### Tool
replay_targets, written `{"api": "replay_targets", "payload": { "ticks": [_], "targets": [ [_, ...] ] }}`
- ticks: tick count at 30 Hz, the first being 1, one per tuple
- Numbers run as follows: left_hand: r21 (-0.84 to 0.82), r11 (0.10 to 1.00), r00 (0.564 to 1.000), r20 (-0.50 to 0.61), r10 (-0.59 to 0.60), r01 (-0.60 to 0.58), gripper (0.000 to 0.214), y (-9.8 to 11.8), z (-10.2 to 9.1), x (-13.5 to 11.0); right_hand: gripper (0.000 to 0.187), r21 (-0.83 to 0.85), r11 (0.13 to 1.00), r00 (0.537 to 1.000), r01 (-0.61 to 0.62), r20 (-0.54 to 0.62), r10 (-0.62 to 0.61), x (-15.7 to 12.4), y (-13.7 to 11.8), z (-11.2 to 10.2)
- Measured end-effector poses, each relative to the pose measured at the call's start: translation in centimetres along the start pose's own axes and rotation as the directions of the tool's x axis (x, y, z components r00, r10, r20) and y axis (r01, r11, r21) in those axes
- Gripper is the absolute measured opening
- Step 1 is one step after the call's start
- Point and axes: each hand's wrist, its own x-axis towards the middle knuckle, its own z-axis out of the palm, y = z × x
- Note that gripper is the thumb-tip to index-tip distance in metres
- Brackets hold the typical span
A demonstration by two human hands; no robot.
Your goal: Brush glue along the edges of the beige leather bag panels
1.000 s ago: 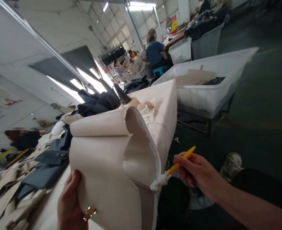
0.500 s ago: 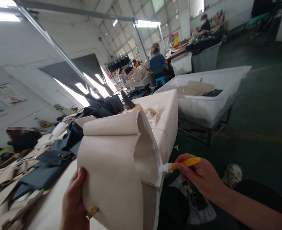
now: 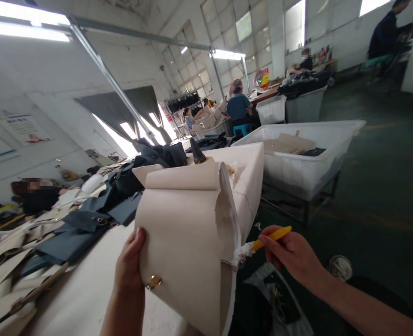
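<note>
- Background workers look small and blurred from our head view, and one person (image 3: pixel 385 37) at upper right is cut off by the frame.
- We cannot see most of the fingers behind the cream bag (image 3: pixel 181 233); its lowest corner leaves the frame, and its inside shows only as a shaded strip.
- Our pale surface (image 3: pixel 97 289) slants away from us, with dark blue pieces (image 3: pixel 62 240) heaped on its left and a black cone (image 3: pixel 196 151) near its far end.
- Beyond it, a white bin (image 3: pixel 297 172) stands over dark green floor (image 3: pixel 378 186).
- Between our hands is the bag: our left hand (image 3: pixel 131 254) grips its left edge above a gold clasp (image 3: pixel 153 283), while our right hand (image 3: pixel 290 254) pinches a yellow stick (image 3: pixel 276 235), whose white wad (image 3: pixel 243 253) meets the right edge.
</note>
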Motion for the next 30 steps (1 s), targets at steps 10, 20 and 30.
{"api": "replay_targets", "payload": {
  "ticks": [10,20,30],
  "targets": [
    [-0.085,0.996,0.996,0.081,0.036,-0.029,0.04,-0.3,0.1,0.2,0.029,-0.152,0.96,0.971,0.236,0.005,-0.238,-4.2,-2.0,0.8],
    [-0.125,0.99,0.988,0.133,0.085,-0.068,0.041,-0.4,0.2,0.4,0.029,-0.214,0.943,0.96,0.256,-0.056,-0.274,-4.5,-1.3,1.1],
    [-0.185,0.974,0.978,0.135,0.157,-0.131,0.041,-0.8,0.0,0.6,0.023,-0.306,0.9,0.95,0.309,0.132,-0.281,-6.1,0.9,2.2]
  ]
}}
